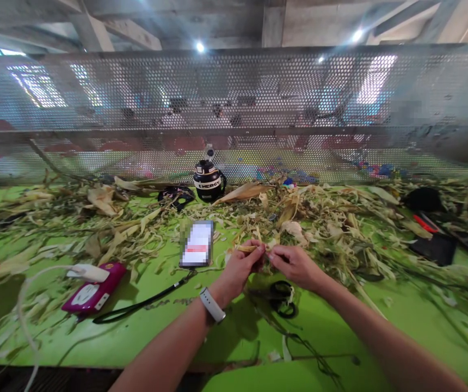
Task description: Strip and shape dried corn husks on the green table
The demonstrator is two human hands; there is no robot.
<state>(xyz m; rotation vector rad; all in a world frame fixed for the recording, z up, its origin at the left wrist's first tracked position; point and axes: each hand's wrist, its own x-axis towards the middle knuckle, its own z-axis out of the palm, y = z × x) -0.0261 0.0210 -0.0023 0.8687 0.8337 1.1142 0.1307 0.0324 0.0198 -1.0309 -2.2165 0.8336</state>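
Note:
My left hand (244,265) is closed in a pinch round a pale yellowish strip of corn husk (247,249), over the middle of the green table. Close beside it on the right, my right hand (293,265) has its thumb and fingers pressed together. Whatever lies between those fingertips is too small to make out. A pair of black-handled scissors (283,299) rests on the table just below both hands. Dry corn husks (295,228) lie loose behind the hands. To the left of my left hand is a lit phone (197,243) with a black strap (144,301).
A magenta power block (94,288) with a white plug and cable sits at the left. A black jug (209,181) stands at the back before a perforated metal screen (234,114). Husk scraps spread along both sides of the green table (136,343). Dark flat items (433,247) lie right.

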